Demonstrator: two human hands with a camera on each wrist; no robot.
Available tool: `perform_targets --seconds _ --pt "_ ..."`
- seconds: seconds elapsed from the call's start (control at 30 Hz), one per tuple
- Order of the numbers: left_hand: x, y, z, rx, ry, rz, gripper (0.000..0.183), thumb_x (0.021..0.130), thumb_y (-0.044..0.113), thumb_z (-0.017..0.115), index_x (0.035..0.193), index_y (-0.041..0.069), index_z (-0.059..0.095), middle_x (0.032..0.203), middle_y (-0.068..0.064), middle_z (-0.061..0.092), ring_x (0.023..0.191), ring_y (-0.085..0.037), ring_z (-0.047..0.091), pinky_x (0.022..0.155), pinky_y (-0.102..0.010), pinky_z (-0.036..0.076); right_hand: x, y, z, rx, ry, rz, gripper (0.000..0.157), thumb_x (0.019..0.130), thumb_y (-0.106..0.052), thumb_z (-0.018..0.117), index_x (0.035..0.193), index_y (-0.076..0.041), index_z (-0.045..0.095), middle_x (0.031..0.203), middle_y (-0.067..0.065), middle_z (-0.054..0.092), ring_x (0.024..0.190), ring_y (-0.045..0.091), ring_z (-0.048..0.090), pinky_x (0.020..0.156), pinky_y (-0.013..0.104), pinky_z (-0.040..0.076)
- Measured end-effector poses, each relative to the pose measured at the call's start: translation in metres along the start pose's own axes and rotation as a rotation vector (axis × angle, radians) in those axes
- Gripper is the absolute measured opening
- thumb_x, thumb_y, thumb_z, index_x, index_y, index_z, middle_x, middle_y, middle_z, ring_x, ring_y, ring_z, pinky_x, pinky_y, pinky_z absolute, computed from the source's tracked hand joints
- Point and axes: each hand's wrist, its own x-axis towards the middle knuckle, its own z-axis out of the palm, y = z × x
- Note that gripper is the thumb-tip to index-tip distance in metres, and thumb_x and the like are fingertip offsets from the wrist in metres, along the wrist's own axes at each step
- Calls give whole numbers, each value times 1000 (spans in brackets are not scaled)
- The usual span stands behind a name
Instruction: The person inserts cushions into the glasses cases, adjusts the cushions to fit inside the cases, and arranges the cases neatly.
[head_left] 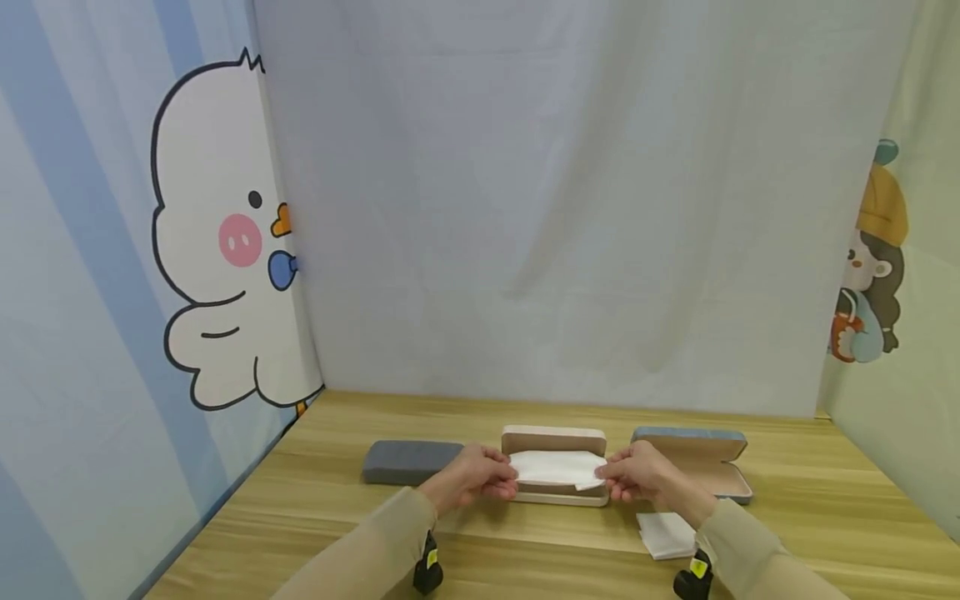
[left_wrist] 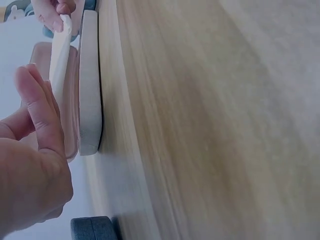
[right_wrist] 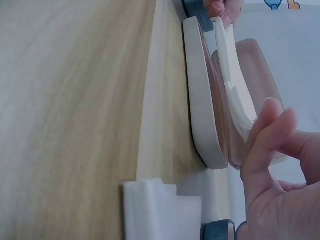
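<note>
A folded white cloth (head_left: 557, 467) is stretched level between both hands, over an open cream glasses case (head_left: 555, 500) with a pinkish-beige lining. My left hand (head_left: 480, 477) pinches the cloth's left end between thumb and fingers. At the opposite end my right hand (head_left: 637, 473) pinches it the same way, where a small corner hangs down. In the right wrist view the cloth (right_wrist: 232, 75) runs above the case's base (right_wrist: 202, 95), with the raised lid (right_wrist: 255, 65) behind it. The left wrist view shows the case's outer wall (left_wrist: 90, 85) on the table.
To the left lies a closed dark grey glasses case (head_left: 405, 461). Behind and beside my right hand stands an open blue case (head_left: 731, 479) with beige lining. Another folded white cloth (head_left: 666, 535) lies near my right wrist. A grey curtain (head_left: 555, 250) hangs behind the wooden table (head_left: 525, 558).
</note>
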Motion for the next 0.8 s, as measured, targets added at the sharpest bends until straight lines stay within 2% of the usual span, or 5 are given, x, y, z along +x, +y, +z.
perform_targets --seconds 0.3,0.53,0.7,0.8 --pt "2 -1 -1 32 30 -1 12 84 -12 61 92 -6 54 55 -4 61 47 -8 62 44 -16 53 11 6 6 -4 7 -3 15 88 -9 68 86 5 61 55 -3 60 44 1 55 42 13 46" --pt "3 -4 1 68 36 6 19 83 -12 61 101 -13 55 55 -5 61 46 -9 61 43 -18 53 14 8 12 -17 79 19 14 85 -5 69 87 7 62 52 -3 59 42 2 53 41 13 45" --pt "4 -4 4 130 40 9 15 82 -10 61 96 -13 59 55 -5 60 45 -8 59 42 -18 52 14 8 16 -15 124 34 20 85 -2 68 96 11 59 52 -1 59 40 3 52 40 14 45" --pt "3 -2 6 162 55 10 8 81 -11 59 89 -8 59 54 -5 59 42 -8 57 39 -17 50 14 8 18 -6 141 37 26 84 -1 69 100 11 54 52 0 58 40 3 52 39 14 44"
